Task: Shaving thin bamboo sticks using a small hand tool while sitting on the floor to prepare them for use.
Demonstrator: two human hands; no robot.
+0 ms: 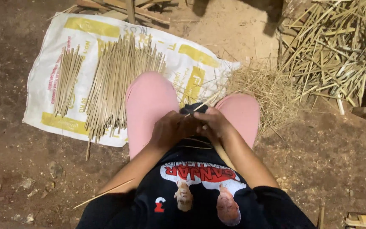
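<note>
mostly risks first, then the hands:
slip risk: the thin bamboo strip [200,107] could snap or cut a finger, since both hands crowd 1 short stretch of it over the pink knees [151,99].
left hand [170,129]: curled narrow around the strip at frame centre.
right hand [214,124]: closed on the strip; whether it also holds a blade, i cannot tell.
strip place: between both hands, tip toward upper right.
nearby: finished sticks [115,80] on the white sack [43,85], upper left.

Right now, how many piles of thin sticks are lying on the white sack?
2. A small bundle lies near the white sack's left edge, and a bigger pile lies beside it toward the middle, partly hidden by a pink knee.
</note>
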